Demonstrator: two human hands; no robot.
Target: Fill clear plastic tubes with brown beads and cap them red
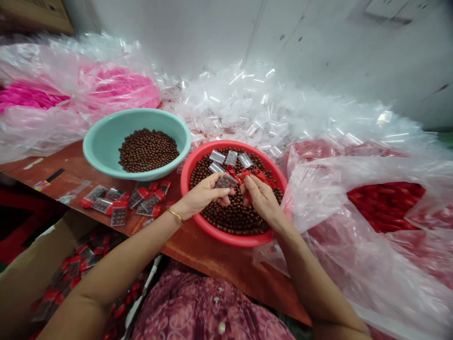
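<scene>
Over a red basin (pixel 233 240) of small brown balls (pixel 237 219), my two hands are close together. Between the thumb and fingers of my left hand (pixel 205 192) is a small clear plastic box (pixel 226 181) with brown balls in it. My right hand (pixel 261 196) pinches a red plastic cap (pixel 246 175) beside the box's right end; whether the two touch I cannot tell. Several empty clear boxes (pixel 231 157) lie on the balls behind my hands. More red caps (pixel 262 176) rest on the balls at the basin's right.
A teal basin (pixel 94 141) with brown balls stands left. Filled, red-capped boxes (pixel 103 205) lie at the table's front edge, above a carton (pixel 42 255) of more. Clear boxes (pixel 244 99) are heaped behind. Plastic bags hold red pieces (pixel 385 203) right and pink pieces (pixel 116 87) left.
</scene>
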